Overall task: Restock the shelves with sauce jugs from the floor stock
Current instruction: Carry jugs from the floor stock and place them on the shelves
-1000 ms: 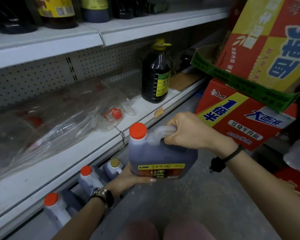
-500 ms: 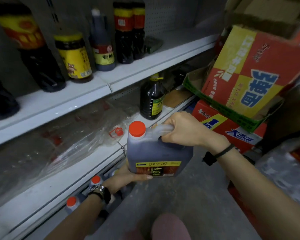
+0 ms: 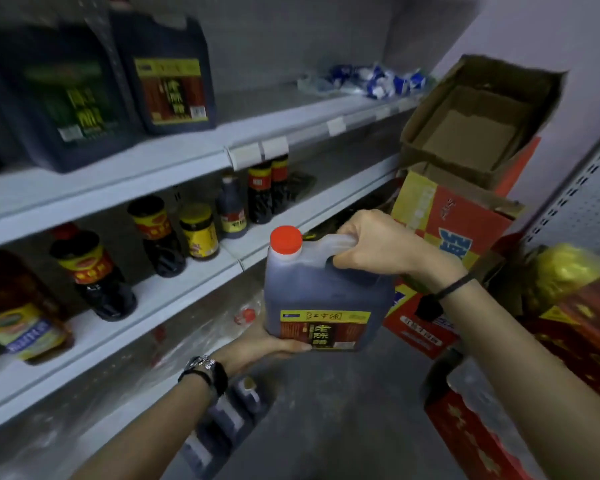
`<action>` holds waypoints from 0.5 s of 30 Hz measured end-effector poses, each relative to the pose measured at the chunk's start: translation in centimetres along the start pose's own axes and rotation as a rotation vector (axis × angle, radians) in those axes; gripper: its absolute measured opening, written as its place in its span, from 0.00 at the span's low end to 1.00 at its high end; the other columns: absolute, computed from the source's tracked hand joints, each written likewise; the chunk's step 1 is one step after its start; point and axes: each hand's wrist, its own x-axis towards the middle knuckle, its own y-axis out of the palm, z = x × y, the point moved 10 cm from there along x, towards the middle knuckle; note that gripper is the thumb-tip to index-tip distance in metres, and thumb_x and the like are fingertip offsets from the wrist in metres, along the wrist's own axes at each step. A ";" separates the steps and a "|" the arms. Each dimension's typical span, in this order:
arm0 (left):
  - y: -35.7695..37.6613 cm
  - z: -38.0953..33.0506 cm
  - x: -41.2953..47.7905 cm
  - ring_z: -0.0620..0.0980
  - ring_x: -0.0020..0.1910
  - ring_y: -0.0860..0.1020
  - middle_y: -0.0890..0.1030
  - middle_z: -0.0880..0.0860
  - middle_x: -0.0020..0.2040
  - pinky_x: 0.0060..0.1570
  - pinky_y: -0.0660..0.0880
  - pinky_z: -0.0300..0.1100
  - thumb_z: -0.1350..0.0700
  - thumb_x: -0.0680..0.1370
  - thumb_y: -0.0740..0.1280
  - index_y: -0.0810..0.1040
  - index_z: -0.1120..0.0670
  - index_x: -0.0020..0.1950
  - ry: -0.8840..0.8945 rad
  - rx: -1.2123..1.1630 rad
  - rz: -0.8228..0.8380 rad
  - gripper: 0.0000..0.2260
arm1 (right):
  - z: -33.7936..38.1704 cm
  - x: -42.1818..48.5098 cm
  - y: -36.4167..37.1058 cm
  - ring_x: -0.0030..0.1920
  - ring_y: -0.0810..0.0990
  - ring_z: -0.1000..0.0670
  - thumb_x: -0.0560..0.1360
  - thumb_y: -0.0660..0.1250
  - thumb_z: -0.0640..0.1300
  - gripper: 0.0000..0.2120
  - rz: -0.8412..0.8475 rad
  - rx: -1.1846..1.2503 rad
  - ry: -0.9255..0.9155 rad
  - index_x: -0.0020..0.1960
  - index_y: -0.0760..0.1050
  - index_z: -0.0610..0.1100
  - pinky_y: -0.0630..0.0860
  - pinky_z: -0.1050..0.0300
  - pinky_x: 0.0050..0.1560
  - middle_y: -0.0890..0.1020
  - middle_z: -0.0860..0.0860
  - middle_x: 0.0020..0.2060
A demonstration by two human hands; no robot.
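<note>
A dark sauce jug (image 3: 321, 292) with an orange cap and a yellow-red label hangs upright in mid-air in front of the shelves. My right hand (image 3: 378, 244) grips its clear handle from above. My left hand (image 3: 267, 342) lies flat under its base, palm up, carrying it. A matching jug (image 3: 168, 74) stands on the upper shelf (image 3: 187, 152) at the left, next to a green-labelled jug (image 3: 63, 98). More jugs (image 3: 229, 414) stand on the floor below my left wrist, blurred.
The middle shelf (image 3: 174, 292) holds several dark bottles and jars. Crumpled clear plastic (image 3: 194, 341) lies on the lowest shelf. Stacked cartons (image 3: 458, 216) stand at the right, an open brown box (image 3: 478, 123) on top. Blue-white packets (image 3: 371, 79) lie far right on the upper shelf.
The jug has come up from near the floor, with both hands keeping their hold. My view has tilted up, so the upper shelf with its jugs has come into sight.
</note>
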 end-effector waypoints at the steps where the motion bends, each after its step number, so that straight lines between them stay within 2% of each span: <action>1: 0.3 -1.5 -1.0 0.49 0.57 0.80 0.82 0.52 0.57 0.56 0.78 0.46 0.61 0.68 0.77 0.76 0.54 0.63 -0.010 0.000 0.010 0.25 | 0.9 -0.4 -1.7 0.26 0.62 0.51 0.65 0.68 0.40 0.13 -0.011 -0.003 0.001 0.28 0.67 0.38 0.56 0.55 0.28 0.65 0.44 0.25; 4: 0.5 -5.6 -3.7 0.47 0.53 0.82 0.84 0.51 0.54 0.51 0.80 0.45 0.62 0.69 0.76 0.76 0.54 0.63 -0.003 0.037 0.030 0.24 | 3.7 -1.5 -6.3 0.26 0.62 0.51 0.66 0.68 0.41 0.14 -0.039 0.005 -0.004 0.27 0.65 0.41 0.55 0.55 0.28 0.64 0.44 0.25; 6: 0.4 -8.3 -5.6 0.45 0.51 0.82 0.83 0.49 0.55 0.45 0.80 0.41 0.58 0.68 0.78 0.71 0.52 0.66 0.013 0.069 0.024 0.30 | 5.2 -2.1 -9.0 0.26 0.62 0.51 0.66 0.68 0.41 0.14 -0.052 0.009 0.013 0.28 0.65 0.41 0.55 0.56 0.28 0.64 0.44 0.25; 8: 0.0 -10.8 -7.3 0.45 0.53 0.82 0.81 0.48 0.57 0.43 0.80 0.41 0.53 0.65 0.80 0.66 0.49 0.70 0.042 0.087 0.011 0.37 | 6.5 -2.7 -11.2 0.26 0.62 0.51 0.67 0.69 0.41 0.14 -0.060 0.031 0.025 0.29 0.66 0.38 0.56 0.57 0.29 0.65 0.45 0.26; 11: -0.7 -14.4 -9.8 0.47 0.55 0.81 0.81 0.48 0.58 0.50 0.80 0.50 0.49 0.64 0.80 0.66 0.48 0.70 0.114 0.133 -0.037 0.39 | 8.6 -3.5 -14.1 0.27 0.64 0.53 0.67 0.69 0.41 0.14 -0.084 0.043 0.020 0.29 0.69 0.35 0.58 0.57 0.29 0.66 0.46 0.25; 15: -1.8 -18.0 -12.8 0.45 0.54 0.81 0.81 0.46 0.57 0.55 0.78 0.56 0.45 0.62 0.80 0.67 0.48 0.68 0.197 0.169 -0.136 0.38 | 11.7 -4.2 -17.2 0.27 0.64 0.51 0.67 0.69 0.40 0.12 -0.124 0.056 -0.014 0.29 0.68 0.40 0.56 0.58 0.28 0.66 0.45 0.25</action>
